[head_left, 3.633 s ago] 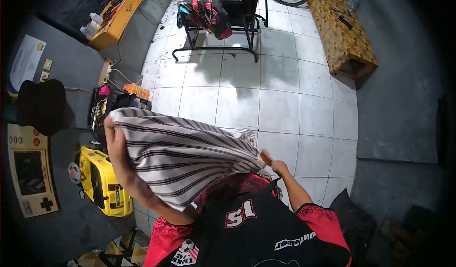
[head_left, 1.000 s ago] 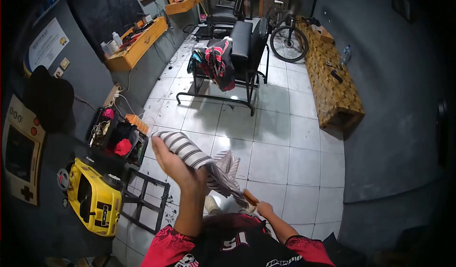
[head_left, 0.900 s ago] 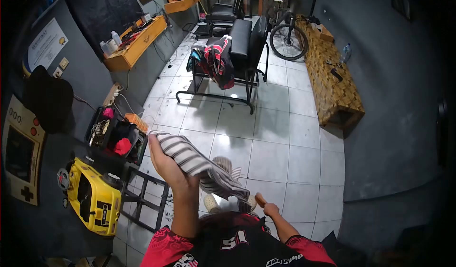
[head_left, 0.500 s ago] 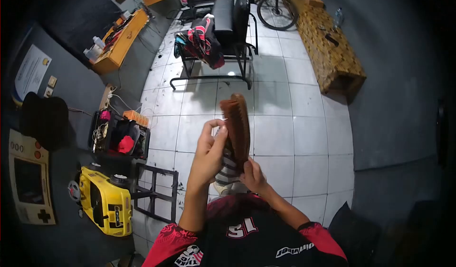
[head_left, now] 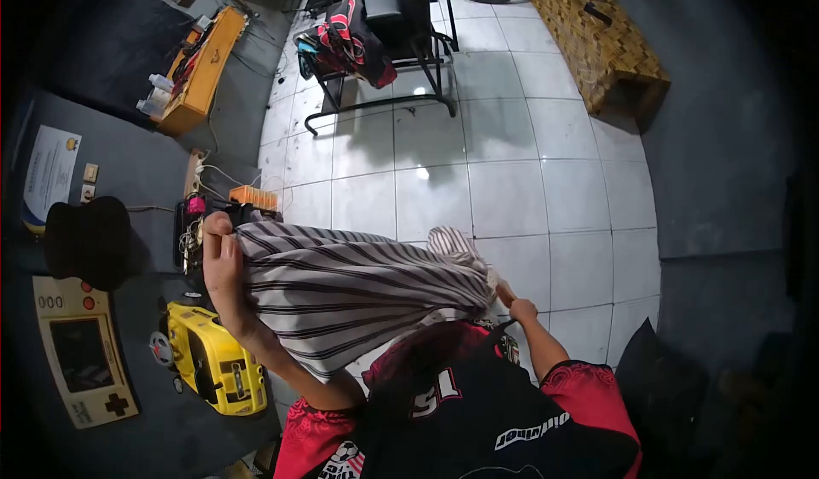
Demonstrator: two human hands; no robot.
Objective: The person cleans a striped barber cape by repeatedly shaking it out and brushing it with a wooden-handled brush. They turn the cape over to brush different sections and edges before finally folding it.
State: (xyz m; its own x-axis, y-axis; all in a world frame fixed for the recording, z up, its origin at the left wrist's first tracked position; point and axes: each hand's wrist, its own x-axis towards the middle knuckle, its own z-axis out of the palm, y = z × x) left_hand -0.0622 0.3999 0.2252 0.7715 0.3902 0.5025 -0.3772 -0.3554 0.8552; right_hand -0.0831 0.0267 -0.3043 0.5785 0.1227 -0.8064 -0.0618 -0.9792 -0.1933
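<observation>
White-tiled floor (head_left: pixel 589 193) catching light between grey walls (head_left: pixel 721 197); woven bench (head_left: pixel 589 40) far right, black chair (head_left: pixel 388 23) far middle, orange shelf (head_left: pixel 207 69) far left.

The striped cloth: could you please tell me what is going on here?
A person holds a striped cloth spread out over the tiled floor. The left hand holds up its wide end, while the right hand grips a brown handle at the gathered end. Beyond, a black chair stands with dark-and-red fabric on it.
</observation>
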